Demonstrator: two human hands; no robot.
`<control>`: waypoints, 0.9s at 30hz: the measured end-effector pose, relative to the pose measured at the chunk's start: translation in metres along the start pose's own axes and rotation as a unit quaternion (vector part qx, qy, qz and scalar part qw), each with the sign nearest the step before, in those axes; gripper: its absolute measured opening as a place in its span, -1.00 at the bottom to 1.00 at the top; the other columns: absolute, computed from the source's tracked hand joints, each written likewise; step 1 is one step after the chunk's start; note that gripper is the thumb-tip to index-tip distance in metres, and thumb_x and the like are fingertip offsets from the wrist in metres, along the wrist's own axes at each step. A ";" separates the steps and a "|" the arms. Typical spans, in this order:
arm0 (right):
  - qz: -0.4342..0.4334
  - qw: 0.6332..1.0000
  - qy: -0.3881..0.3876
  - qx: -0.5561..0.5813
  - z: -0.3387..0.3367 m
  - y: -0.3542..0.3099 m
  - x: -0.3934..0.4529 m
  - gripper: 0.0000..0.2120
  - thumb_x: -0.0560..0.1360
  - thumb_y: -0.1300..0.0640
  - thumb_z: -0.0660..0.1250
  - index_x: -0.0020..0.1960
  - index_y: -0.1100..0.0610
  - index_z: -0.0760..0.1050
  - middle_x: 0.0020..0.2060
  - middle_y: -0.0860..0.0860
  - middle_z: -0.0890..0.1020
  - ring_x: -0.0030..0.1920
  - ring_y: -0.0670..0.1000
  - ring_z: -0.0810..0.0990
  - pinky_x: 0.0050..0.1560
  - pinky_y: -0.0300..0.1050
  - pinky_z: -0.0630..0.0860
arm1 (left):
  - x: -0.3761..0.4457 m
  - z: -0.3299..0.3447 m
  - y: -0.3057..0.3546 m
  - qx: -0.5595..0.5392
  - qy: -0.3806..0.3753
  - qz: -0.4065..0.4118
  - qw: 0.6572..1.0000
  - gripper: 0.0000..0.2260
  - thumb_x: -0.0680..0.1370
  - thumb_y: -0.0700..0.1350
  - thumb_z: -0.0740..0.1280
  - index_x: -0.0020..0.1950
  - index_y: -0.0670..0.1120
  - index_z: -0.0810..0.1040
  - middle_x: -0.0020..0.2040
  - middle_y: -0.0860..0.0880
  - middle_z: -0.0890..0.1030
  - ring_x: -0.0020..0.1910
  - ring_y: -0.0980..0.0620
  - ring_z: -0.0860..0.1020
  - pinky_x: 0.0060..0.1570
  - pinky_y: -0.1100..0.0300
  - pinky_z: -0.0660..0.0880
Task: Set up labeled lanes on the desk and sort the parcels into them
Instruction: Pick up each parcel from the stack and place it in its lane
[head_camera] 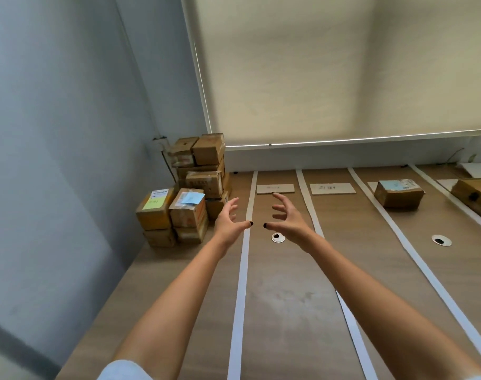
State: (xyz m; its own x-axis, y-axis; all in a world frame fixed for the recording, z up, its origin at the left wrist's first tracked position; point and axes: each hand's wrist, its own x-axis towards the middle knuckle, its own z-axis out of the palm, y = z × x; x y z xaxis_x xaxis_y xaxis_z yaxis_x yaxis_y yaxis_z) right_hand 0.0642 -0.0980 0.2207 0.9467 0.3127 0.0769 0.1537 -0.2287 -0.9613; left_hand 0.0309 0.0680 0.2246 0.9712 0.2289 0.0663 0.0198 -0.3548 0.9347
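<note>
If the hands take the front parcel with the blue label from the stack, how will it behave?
The parcel with the blue label is a taped cardboard box, so it probably stays stiff when gripped. It looks small enough for both open hands, the left hand and right hand, so it is likely manageable. It sits on another box, and neighbours stand close, so pulling may disturb them.

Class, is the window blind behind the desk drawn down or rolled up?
Drawn down: the blind covers the window to its bottom bar.

Office — grommeted desk (288, 297), roller blind (316, 64)
</note>
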 end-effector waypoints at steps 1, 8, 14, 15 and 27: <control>0.002 1.000 -0.007 0.000 0.009 0.000 0.004 -0.20 0.38 0.26 0.46 0.48 -0.02 0.12 0.37 0.18 0.33 0.31 0.17 0.40 0.14 -0.03 0.48 | 0.002 -0.008 -0.005 -0.001 0.005 -0.004 1.000 -0.37 0.46 -0.23 0.41 0.46 0.01 0.24 0.45 -0.10 0.30 0.42 -0.13 0.30 0.29 -0.01 0.34; 0.027 0.999 -0.043 -0.001 0.075 0.004 0.051 -0.23 0.40 0.21 0.45 0.47 -0.04 0.12 0.39 0.17 0.31 0.33 0.17 0.37 0.11 -0.08 0.47 | 0.040 -0.066 -0.049 -0.004 0.030 -0.039 0.999 -0.39 0.47 -0.25 0.39 0.45 0.03 0.24 0.46 -0.10 0.30 0.42 -0.15 0.29 0.31 -0.06 0.34; 0.054 0.997 -0.058 0.002 0.146 0.014 0.117 -0.28 0.42 0.23 0.41 0.46 -0.04 0.14 0.37 0.15 0.34 0.21 0.08 0.42 0.10 -0.10 0.49 | 0.100 -0.121 -0.102 -0.004 0.025 -0.077 0.997 -0.39 0.50 -0.27 0.36 0.47 0.02 0.21 0.47 -0.11 0.27 0.44 -0.13 0.27 0.34 -0.07 0.33; 0.063 0.996 -0.057 0.008 0.158 0.016 0.130 -0.28 0.42 0.24 0.41 0.46 -0.04 0.14 0.36 0.15 0.34 0.19 0.06 0.41 0.12 -0.09 0.49 | 0.113 -0.130 -0.112 0.000 0.022 -0.083 0.996 -0.39 0.49 -0.26 0.36 0.47 0.03 0.21 0.47 -0.10 0.27 0.44 -0.13 0.27 0.33 -0.06 0.33; 0.153 0.987 -0.041 0.037 0.255 0.041 0.257 -0.30 0.47 0.25 0.35 0.49 0.07 0.07 0.41 0.15 0.28 0.38 0.13 0.30 0.19 -0.10 0.37 | 0.248 -0.187 -0.199 0.116 0.009 -0.078 0.990 -0.36 0.48 -0.22 0.39 0.49 -0.01 0.20 0.45 -0.05 0.28 0.41 -0.05 0.30 0.33 0.02 0.34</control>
State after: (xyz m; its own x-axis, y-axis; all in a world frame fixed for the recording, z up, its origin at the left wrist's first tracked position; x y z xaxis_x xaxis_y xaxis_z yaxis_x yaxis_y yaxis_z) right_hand 0.2420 0.2083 0.1335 0.9188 0.3145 -0.2387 -0.1595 -0.2573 -0.9531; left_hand 0.2237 0.3648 0.1203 0.9472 0.3139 -0.0647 0.2264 -0.5124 0.8284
